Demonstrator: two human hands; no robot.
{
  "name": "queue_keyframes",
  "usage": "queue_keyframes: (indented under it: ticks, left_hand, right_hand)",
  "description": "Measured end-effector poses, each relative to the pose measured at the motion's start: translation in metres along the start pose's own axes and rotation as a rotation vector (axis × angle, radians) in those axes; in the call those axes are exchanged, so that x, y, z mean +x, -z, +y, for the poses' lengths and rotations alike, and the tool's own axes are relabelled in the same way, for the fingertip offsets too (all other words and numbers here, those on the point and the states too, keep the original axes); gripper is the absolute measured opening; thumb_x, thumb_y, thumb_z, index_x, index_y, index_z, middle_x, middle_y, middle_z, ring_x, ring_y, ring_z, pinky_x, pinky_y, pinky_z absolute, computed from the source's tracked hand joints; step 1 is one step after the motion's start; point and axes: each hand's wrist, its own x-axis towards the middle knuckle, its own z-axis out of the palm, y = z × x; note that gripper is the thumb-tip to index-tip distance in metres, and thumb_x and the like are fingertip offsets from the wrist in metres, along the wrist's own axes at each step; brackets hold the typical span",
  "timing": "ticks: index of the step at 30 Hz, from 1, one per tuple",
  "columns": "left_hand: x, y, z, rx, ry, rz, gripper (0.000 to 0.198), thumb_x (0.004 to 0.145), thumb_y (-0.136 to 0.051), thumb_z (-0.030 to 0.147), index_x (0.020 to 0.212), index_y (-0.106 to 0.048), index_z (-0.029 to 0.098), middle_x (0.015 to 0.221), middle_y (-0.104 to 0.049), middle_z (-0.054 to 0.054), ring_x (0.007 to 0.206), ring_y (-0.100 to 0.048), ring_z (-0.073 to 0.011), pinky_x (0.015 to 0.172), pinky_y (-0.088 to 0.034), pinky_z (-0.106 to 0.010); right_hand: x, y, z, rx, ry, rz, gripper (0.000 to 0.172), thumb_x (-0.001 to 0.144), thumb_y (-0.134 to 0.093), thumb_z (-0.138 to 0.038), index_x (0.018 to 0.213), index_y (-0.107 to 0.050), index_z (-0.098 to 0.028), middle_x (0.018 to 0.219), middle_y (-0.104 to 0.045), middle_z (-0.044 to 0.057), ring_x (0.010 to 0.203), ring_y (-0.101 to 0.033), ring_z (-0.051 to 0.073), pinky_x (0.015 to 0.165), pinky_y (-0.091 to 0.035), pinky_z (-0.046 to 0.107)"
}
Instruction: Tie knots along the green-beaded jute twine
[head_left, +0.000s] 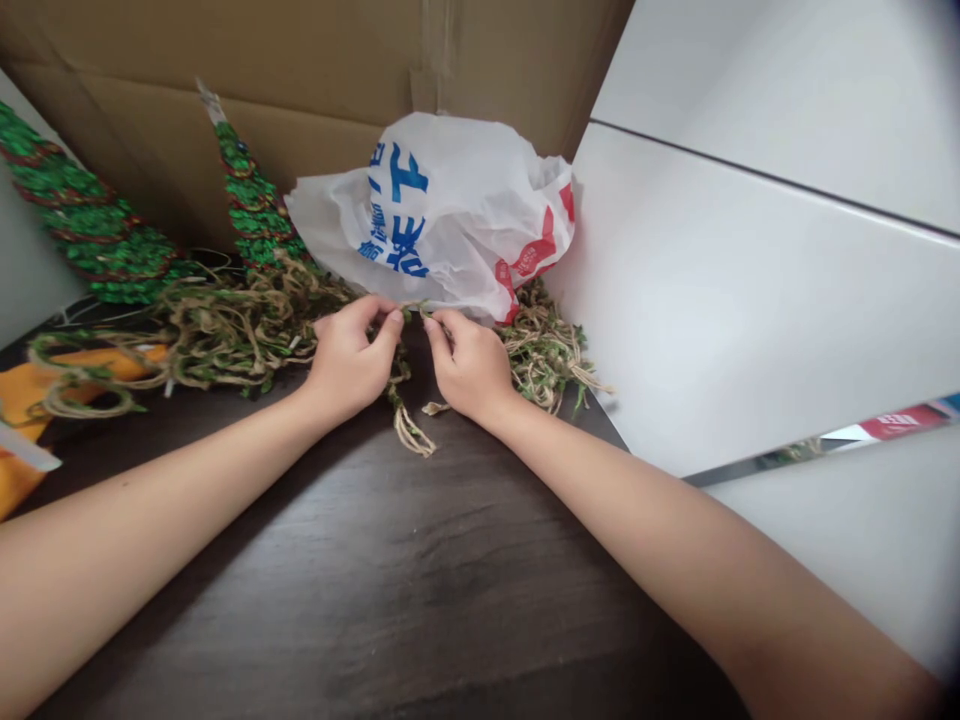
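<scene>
Both my hands pinch a piece of leafy jute twine [415,306] just above the dark wooden surface. My left hand [355,352] is closed with thumb and forefinger on one part of it. A short gap away, my right hand [469,362] pinches another part. A frayed twine end [412,432] hangs or lies below my left hand. Left of my left hand spreads a tangled heap of tan and green twine [232,330]. Beside my right hand lies a second heap [551,350], partly under the white plastic bag [465,200].
Two green tinsel cone trees [90,220] [255,205] stand at the back left before a cardboard box [315,60]. An orange item [22,400] lies at the left edge. White panels [750,300] border the dark tabletop [375,600] on the right.
</scene>
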Motion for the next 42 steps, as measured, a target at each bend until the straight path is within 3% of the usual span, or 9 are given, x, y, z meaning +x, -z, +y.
queue_keyframes:
  ticks: [6,10,13,17,22,27,31,36,42]
  left_hand:
    - [-0.004,0.000,0.008,0.061,-0.173,-0.087,0.032,0.103,-0.046,0.036,0.079,-0.063,0.023,0.077,-0.071,-0.004,0.080,-0.068,-0.0236,0.089,-0.053,-0.040]
    - [-0.004,0.000,0.006,0.046,-0.191,-0.101,0.027,0.101,-0.051,0.036,0.087,-0.070,0.022,0.080,-0.075,-0.004,0.078,-0.070,-0.0224,0.089,-0.055,-0.040]
    - [-0.003,-0.001,0.002,0.014,-0.187,-0.060,0.021,0.097,-0.061,0.037,0.095,-0.076,0.022,0.095,-0.082,-0.006,0.090,-0.074,-0.0239,0.094,-0.058,-0.039]
    - [-0.004,-0.003,0.000,-0.054,-0.224,-0.065,0.018,0.095,-0.067,0.036,0.096,-0.078,0.022,0.105,-0.083,-0.007,0.100,-0.077,-0.0250,0.098,-0.060,-0.039]
    - [-0.002,-0.004,-0.001,-0.121,-0.118,-0.065,0.039,0.089,-0.077,0.029,0.126,-0.071,0.018,0.097,-0.081,-0.005,0.093,-0.077,-0.0223,0.097,-0.061,-0.039]
    - [-0.002,-0.003,0.001,-0.123,-0.127,-0.062,0.020,0.091,-0.075,0.032,0.106,-0.079,0.019,0.097,-0.082,-0.006,0.090,-0.076,-0.0232,0.089,-0.062,-0.037]
    - [-0.002,-0.004,-0.001,-0.118,-0.130,-0.026,0.014,0.090,-0.076,0.032,0.099,-0.078,0.021,0.095,-0.082,-0.005,0.089,-0.075,-0.0232,0.089,-0.061,-0.038]
    - [0.002,-0.007,-0.012,-0.140,-0.058,0.067,0.019,0.088,-0.076,0.035,0.100,-0.073,0.020,0.090,-0.078,-0.004,0.086,-0.071,-0.0228,0.086,-0.058,-0.038]
    - [0.004,-0.007,-0.008,-0.237,-0.010,-0.048,0.026,0.084,-0.078,0.035,0.103,-0.068,0.019,0.091,-0.077,-0.005,0.086,-0.073,-0.0223,0.087,-0.058,-0.037]
  right_hand:
    - [0.001,0.001,0.000,-0.007,-0.038,-0.006,0.030,0.110,-0.048,-0.040,0.094,-0.068,-0.025,0.081,-0.074,0.005,0.076,-0.068,0.024,0.081,-0.053,0.039]
    - [0.004,-0.003,0.006,0.076,0.042,-0.016,0.032,0.112,-0.042,-0.038,0.096,-0.066,-0.024,0.095,-0.077,0.007,0.089,-0.072,0.025,0.088,-0.057,0.040]
    - [0.006,-0.010,0.016,0.147,0.120,0.064,0.028,0.110,-0.039,-0.032,0.111,-0.065,-0.022,0.112,-0.078,0.013,0.109,-0.073,0.027,0.102,-0.057,0.044]
    - [0.006,-0.015,0.022,0.243,0.101,0.058,0.029,0.110,-0.040,-0.028,0.134,-0.056,-0.023,0.108,-0.078,0.009,0.101,-0.073,0.025,0.098,-0.058,0.043]
    - [0.006,-0.011,0.018,0.245,0.091,0.032,0.018,0.109,-0.046,-0.031,0.117,-0.062,-0.026,0.110,-0.079,0.007,0.103,-0.074,0.025,0.097,-0.058,0.042]
    - [0.007,-0.009,0.016,0.295,0.069,0.036,0.016,0.106,-0.054,-0.031,0.111,-0.068,-0.025,0.117,-0.081,0.008,0.112,-0.075,0.025,0.102,-0.057,0.041]
    - [0.004,-0.005,0.006,0.101,-0.070,-0.008,0.019,0.107,-0.058,-0.037,0.105,-0.069,-0.022,0.105,-0.082,0.009,0.102,-0.076,0.029,0.101,-0.053,0.047]
    - [-0.003,0.003,-0.012,-0.164,-0.016,-0.051,0.031,0.113,-0.046,-0.035,0.097,-0.069,-0.022,0.103,-0.081,0.009,0.106,-0.073,0.029,0.108,-0.039,0.051]
    - [-0.002,0.004,-0.009,-0.167,0.006,-0.109,0.034,0.115,-0.037,-0.030,0.105,-0.069,-0.022,0.117,-0.078,0.010,0.114,-0.069,0.028,0.101,-0.041,0.044]
